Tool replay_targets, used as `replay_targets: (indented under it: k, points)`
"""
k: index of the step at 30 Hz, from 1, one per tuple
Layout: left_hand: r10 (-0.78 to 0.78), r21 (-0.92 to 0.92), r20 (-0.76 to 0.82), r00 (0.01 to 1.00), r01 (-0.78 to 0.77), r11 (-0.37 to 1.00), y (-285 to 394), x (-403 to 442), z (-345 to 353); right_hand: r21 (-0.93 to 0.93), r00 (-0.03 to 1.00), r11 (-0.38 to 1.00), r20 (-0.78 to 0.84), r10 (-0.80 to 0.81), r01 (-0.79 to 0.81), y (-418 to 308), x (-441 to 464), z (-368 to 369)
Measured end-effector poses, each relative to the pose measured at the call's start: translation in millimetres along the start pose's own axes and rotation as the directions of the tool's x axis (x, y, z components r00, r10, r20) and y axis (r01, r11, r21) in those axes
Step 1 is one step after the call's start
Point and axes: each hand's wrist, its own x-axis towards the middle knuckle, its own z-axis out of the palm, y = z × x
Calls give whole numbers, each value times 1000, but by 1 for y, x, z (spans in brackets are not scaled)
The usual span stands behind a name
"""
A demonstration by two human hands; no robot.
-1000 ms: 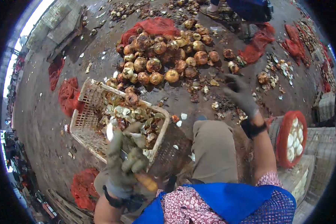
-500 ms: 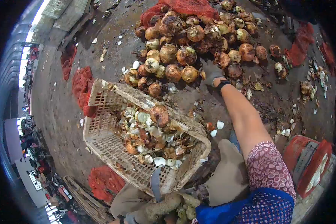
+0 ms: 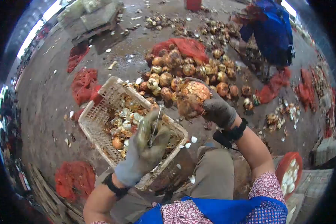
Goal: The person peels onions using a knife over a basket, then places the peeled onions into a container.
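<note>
My right hand, in a dark grey glove, grips a large brown-skinned onion in front of me. In my gloved left hand is a knife; its blade appears as a thin bright line, pointing up, and the hand is slightly blurred. Below the left hand lies a dirty white plastic crate, tilted, holding onion skins and pale trimmings. Just beyond the held onion is a heap of unpeeled onions, with a red mesh sack across its back.
More red mesh sacks lie on the floor at left and right. By my right knee stands a red mesh sack of peeled onions. A person in blue is at the far right. Wooden poles lie lower left.
My right hand has come back from the heap and now holds an onion up. The left hand with the knife has risen from my lap over the crate. The view has tipped up.
</note>
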Motion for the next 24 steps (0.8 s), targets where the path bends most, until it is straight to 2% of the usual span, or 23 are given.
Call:
replay_targets:
  k: [1,2,4,5,6,7,8,10,11,12,13,14,16,17,18,20,21,22,24]
  points:
    - [109,-6,-121,987,-110,994,17,8,0,6,998,1000,55,11,-11,-12,1,17]
    - [123,-9,-161,979,-126,992,29,9,-5,-23,996,1000,87,13,-11,-22,1,40]
    - [251,140,-193,949,-226,964,49,10,-16,127,996,990,76,50,-59,-36,-5,85]
    - [259,138,-228,938,-232,963,54,10,-19,213,989,968,82,119,-134,-36,-7,101]
    - [230,229,-197,953,-183,956,53,10,-22,383,967,888,129,220,-253,-18,2,102]
    - [189,325,-165,968,-128,937,48,8,-26,314,973,921,87,215,-231,-18,3,119]
    - [279,375,-202,939,-189,908,37,5,-27,252,978,945,45,202,-207,-17,2,134]
    - [160,463,-235,959,-34,886,23,-6,-24,288,983,940,63,170,-181,19,8,133]
    - [147,475,-244,959,-14,880,20,-10,-27,55,992,991,-39,124,-122,32,7,136]
    - [-1,428,-200,980,88,899,15,-13,-30,-184,991,980,-127,50,-73,46,9,137]
    - [-148,384,-145,978,193,903,11,-16,-34,5,976,990,-169,141,-142,61,13,136]
    - [-161,393,-141,977,204,896,1,-19,-33,22,975,989,-167,149,-148,72,13,134]
    - [-12,421,-197,980,96,902,-20,-23,-29,-143,973,976,-186,138,-166,77,19,134]
    - [155,482,-222,963,-30,876,-27,-22,-33,9,960,976,-180,216,-218,69,19,136]
    - [153,487,-227,962,-24,873,-35,-20,-38,12,961,976,-171,217,-219,63,22,139]
    - [445,626,-131,886,-275,730,-43,-15,-45,-80,982,995,-184,47,-63,56,23,139]
    - [356,572,-181,917,-197,796,-44,-18,-42,-124,988,992,-146,-53,35,54,20,139]
    - [416,521,-217,883,-256,815,-47,-16,-40,-123,986,992,-163,-39,19,58,13,141]
    - [299,574,-53,953,-216,790,-68,-26,-35,40,994,995,58,94,-96,66,2,146]
